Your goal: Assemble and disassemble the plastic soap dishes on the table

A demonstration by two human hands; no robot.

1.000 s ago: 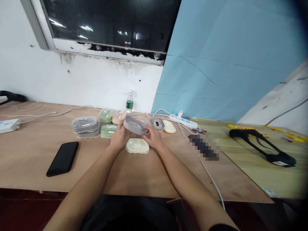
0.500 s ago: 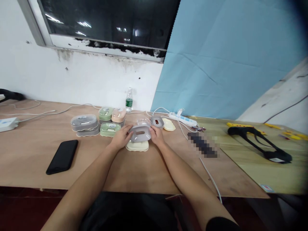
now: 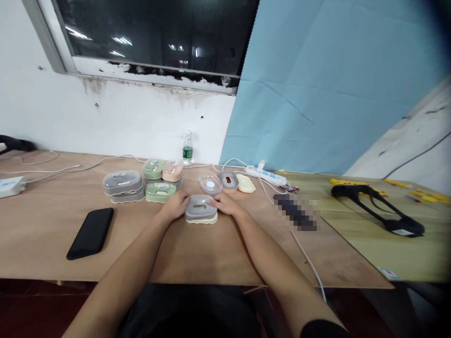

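A grey oval tray (image 3: 200, 208) rests on top of a cream oval base (image 3: 201, 219) in the middle of the wooden table (image 3: 218, 249). My left hand (image 3: 176, 205) presses on the grey tray's left end, fingers curled over its edge. At the tray's right end my right hand (image 3: 225, 204) holds it the same way. Just behind the tray lie a clear lid (image 3: 210, 184), a grey part (image 3: 229, 180) and a cream part (image 3: 246, 184).
Closed soap boxes stand to the left: a grey stack (image 3: 123, 186), green ones (image 3: 160, 191) and a pink one (image 3: 172, 170). A black phone (image 3: 90, 226) lies front left. A bottle (image 3: 188, 149), power strip (image 3: 267, 176), cables and a black strap (image 3: 378, 209) lie farther off.
Both hands brought the grey tray down from the air and set it onto the cream base. The clear lid behind it has come into sight.
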